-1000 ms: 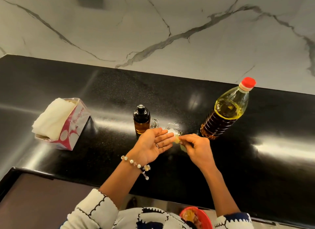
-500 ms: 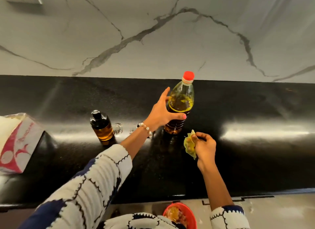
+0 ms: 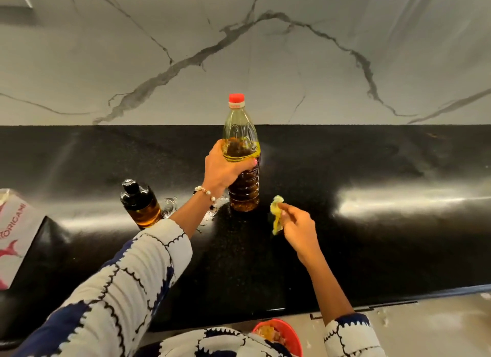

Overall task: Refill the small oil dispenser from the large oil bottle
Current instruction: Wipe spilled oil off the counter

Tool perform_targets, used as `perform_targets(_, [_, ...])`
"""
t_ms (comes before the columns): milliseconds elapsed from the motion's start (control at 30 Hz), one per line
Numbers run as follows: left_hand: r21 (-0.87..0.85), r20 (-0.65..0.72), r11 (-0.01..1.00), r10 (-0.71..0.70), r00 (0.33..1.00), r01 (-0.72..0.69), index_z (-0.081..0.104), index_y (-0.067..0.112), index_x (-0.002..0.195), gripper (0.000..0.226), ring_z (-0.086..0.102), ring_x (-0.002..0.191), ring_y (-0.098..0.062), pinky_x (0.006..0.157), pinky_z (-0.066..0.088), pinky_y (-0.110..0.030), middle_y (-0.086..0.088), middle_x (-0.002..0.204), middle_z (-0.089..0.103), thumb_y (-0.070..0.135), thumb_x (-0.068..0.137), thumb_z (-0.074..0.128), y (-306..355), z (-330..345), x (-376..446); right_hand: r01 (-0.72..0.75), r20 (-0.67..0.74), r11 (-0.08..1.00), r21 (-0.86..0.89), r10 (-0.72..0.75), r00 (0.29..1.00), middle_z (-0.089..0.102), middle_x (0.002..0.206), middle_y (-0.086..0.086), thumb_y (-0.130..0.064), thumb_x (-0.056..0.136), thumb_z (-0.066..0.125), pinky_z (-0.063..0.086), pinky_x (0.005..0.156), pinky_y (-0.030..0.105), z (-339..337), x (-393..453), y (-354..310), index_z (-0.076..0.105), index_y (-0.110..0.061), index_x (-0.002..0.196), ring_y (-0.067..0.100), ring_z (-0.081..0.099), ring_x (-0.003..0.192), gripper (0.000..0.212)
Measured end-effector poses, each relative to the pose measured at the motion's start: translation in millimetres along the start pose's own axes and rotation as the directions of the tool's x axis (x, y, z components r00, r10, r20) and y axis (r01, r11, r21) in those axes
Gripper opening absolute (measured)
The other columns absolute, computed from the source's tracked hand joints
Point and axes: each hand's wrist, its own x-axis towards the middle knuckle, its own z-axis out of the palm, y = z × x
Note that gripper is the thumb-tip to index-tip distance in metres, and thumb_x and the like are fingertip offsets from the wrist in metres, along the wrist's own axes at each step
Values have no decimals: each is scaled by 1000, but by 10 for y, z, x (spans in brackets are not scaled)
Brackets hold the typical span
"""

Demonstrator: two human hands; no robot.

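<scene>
So in the head view, our left hand [image 3: 225,170] has its fingers wrapped around the middle of the tall clear plastic oil bottle with the red cap [image 3: 241,155]. The bottle stands upright on the glossy black worktop [image 3: 372,170], long axis vertical, cap still on. Our right hand [image 3: 297,224] is just right of the bottle's base, not touching it, fingers pinching a crumpled yellowish scrap [image 3: 276,216].

The relation that matters: the small dark amber dispenser with the black pump top [image 3: 139,202] sits left of the bottle, near our left forearm, well apart from the right hand. It leans in this wide-angle shot, probably lens distortion. So the bottle would have to travel left, and the red cap sits straight above our left-hand grip, with the right hand the nearer free-ish one, except it's busy with that scrap.

Hard to make out: what the scrap is, the shiny clear bit [image 3: 170,204] beside the dispenser, and the wet-looking specks nearby. The tissue box [image 3: 16,237] at left and the red bowl [image 3: 279,335] at the bottom are cut off.
</scene>
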Motion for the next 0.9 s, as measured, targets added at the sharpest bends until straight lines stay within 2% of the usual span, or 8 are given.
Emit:
perform_targets(67, [-23, -26, 1000, -17, 1000, 17, 58, 28, 103, 60, 67, 94, -9, 88, 57, -39, 8, 100, 69, 34, 52, 90, -10, -123, 55, 119, -15, 982, -149, -123, 992, 67, 110, 4, -11, 97, 48, 44, 64, 9, 83, -11, -13, 57, -15, 131, 5, 62, 80, 35])
perform_targets(200, [-63, -119, 998, -2, 993, -5, 58, 27, 105, 64, 66, 95, -10, 87, 57, -37, 6, 102, 68, 36, 50, 89, 90, -397, 157, 276, -207, 879, -388, -375, 904, 63, 122, 11, -6, 93, 52, 40, 97, 26, 215, 26, 2, 60, -4, 124, 24, 54, 118, 33])
perform_targets(267, [-56, -150, 998, 28, 988, -37, 59, 25, 104, 63, 67, 94, -11, 86, 57, -37, 5, 100, 69, 35, 49, 89, 172, -543, 211, 348, -1, 771, -532, -412, 911, 52, 137, 15, -9, 95, 49, 33, 110, 32, 362, 61, 20, 48, -2, 136, 27, 43, 131, 42])
perform_targets(367, [-34, -171, 996, 72, 983, -79, 59, 26, 104, 62, 67, 93, -9, 85, 57, -34, 7, 99, 69, 33, 51, 90, 273, -720, 257, 376, 233, 614, -694, -302, 924, 18, 157, 21, -20, 102, 36, 8, 121, 38, 612, 167, 94, 16, 2, 149, 30, 11, 147, 56])
perform_targets(500, [-16, -180, 995, 94, 979, -99, 59, 23, 109, 66, 66, 93, -8, 85, 57, -33, 7, 99, 68, 36, 52, 90, 330, -902, 258, 447, 333, 592, -670, -298, 895, 3, 159, 23, -23, 104, 29, -5, 119, 39, 949, 388, -140, 4, 2, 150, 33, -3, 148, 59])
perform_targets(767, [-3, -180, 997, 71, 981, -73, 59, 25, 108, 64, 66, 93, -7, 85, 57, -32, 8, 99, 68, 35, 53, 90, 284, -1099, 242, 727, 607, 513, -457, -418, 676, -7, 159, 5, -27, 104, 28, -6, 121, 34, 1258, -30, -89, 2, -10, 152, 19, -11, 147, 58])
perform_targets(833, [-14, -172, 998, 60, 983, -64, 59, 22, 111, 65, 66, 93, -7, 84, 57, -30, 7, 100, 68, 33, 54, 90, 252, -1117, 233, 711, 546, 531, -461, -462, 699, 1, 160, 5, -26, 101, 28, -4, 121, 32, 1019, -5, 66, 9, -10, 152, 19, -4, 148, 57])
perform_targets(900, [-19, -168, 998, 52, 984, -56, 58, 21, 111, 65, 65, 93, -7, 84, 57, -29, 7, 101, 68, 31, 55, 90, 238, -1136, 217, 619, 433, 609, -497, -444, 784, 15, 159, 14, -19, 99, 36, -1, 120, 31, 829, 184, 127, 18, -4, 150, 27, 7, 148, 56])
